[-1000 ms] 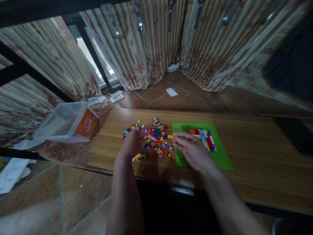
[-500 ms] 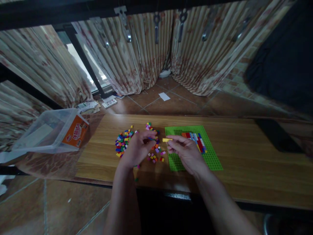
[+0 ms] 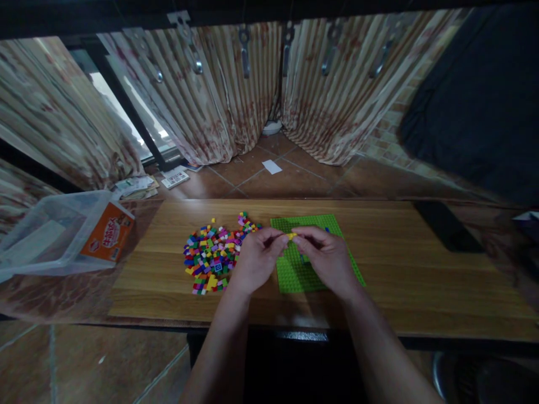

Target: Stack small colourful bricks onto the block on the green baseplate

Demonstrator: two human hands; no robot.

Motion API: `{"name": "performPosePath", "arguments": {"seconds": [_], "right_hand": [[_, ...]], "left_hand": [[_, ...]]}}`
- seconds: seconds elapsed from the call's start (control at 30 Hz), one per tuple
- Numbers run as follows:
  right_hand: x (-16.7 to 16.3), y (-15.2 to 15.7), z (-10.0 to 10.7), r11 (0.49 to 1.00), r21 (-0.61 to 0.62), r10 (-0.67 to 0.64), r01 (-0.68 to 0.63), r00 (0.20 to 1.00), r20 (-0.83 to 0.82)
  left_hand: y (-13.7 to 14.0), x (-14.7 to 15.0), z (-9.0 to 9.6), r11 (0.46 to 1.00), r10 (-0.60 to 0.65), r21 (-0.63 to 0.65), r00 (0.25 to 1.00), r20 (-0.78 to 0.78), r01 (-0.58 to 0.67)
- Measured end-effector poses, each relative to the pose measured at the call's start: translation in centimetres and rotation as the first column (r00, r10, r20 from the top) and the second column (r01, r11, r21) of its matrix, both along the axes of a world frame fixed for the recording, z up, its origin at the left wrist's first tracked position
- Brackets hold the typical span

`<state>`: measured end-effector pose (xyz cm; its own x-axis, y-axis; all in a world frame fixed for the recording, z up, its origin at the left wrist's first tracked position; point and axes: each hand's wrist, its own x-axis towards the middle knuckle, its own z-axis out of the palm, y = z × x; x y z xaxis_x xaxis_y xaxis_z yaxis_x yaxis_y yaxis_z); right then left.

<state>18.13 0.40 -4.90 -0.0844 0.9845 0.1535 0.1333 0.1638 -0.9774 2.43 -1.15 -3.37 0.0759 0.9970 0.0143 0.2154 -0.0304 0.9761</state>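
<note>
Above the green baseplate (image 3: 290, 275), a small yellow building brick (image 3: 291, 236) is pinched between both hands. My left hand (image 3: 260, 255) grips its left side with thumb and forefinger, fingers closed. My right hand (image 3: 326, 255) has its thumb and fingertips closed on the right side. Behind my right hand, most of the bricks fixed on the baseplate are hidden; only bits of blue show. Left of my left hand spreads a heap of loose coloured bricks (image 3: 210, 247) on the wooden table.
A clear plastic box (image 3: 63, 255) with an orange label stands beyond the table's left end. At the right of the wooden tabletop (image 3: 391, 275) lies a flat dark object (image 3: 442, 227). Curtains (image 3: 236, 95) hang behind, and a white paper (image 3: 272, 166) is on the floor.
My left hand has moved from over the loose bricks to the yellow brick, meeting my right hand there. The camera view has shifted, so the table appears further left.
</note>
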Motion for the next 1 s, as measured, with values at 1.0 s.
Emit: {"name": "performPosePath", "arguments": {"seconds": [1.0], "right_hand": [[5.8,2.6,-2.0,0.997,0.070,-0.050,0.024,0.919,0.391]], "left_hand": [[2.3,4.9,-4.7,0.976,0.099,-0.188,0.994,-0.044,-0.106]]}}
